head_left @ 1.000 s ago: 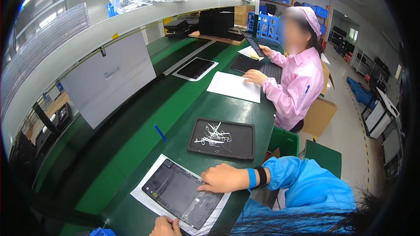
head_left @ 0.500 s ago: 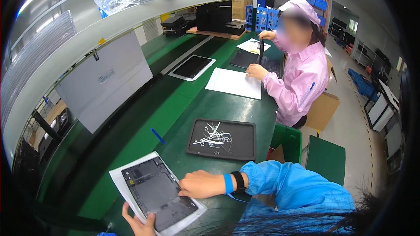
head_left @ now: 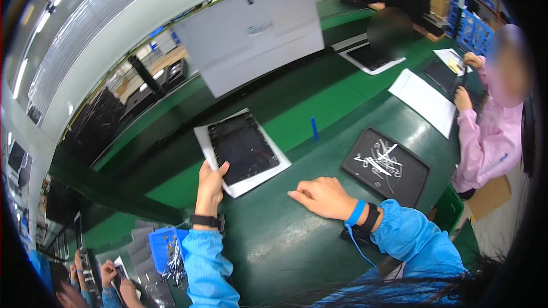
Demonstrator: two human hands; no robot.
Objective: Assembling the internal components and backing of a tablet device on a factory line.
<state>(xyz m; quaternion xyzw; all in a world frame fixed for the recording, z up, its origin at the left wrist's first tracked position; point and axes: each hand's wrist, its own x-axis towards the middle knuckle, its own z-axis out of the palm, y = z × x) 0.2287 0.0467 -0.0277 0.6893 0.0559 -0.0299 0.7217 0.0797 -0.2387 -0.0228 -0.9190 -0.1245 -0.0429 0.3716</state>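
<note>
A dark, flat tablet-like panel [head_left: 242, 151] lies on a white sheet [head_left: 257, 182], with small parts along its edges. My left hand [head_left: 211, 185] grips the near left edge of both, its thumb on top. My right hand [head_left: 325, 197] hovers over or rests on the green table, apart from the panel, between it and a black tray [head_left: 419, 179]. Its fingers are curled under, and whatever they may hold is hidden. Thin white curled strips [head_left: 381, 159] are heaped in that tray. A blue band with a cord circles my right wrist.
A blue pen-like stick [head_left: 314, 129] is beyond my right hand. White paper [head_left: 425, 102] lies near a pink-sleeved co-worker [head_left: 491, 142] at the right. A blue bin [head_left: 162, 248] of small metal parts stands lower left, near other people's hands [head_left: 117, 279]. A grey board [head_left: 257, 34] rises behind.
The view has swung left. My right hand has left the panel's right edge and moved right, toward the tray. My left hand still grips the panel and sheet, which are tilted differently.
</note>
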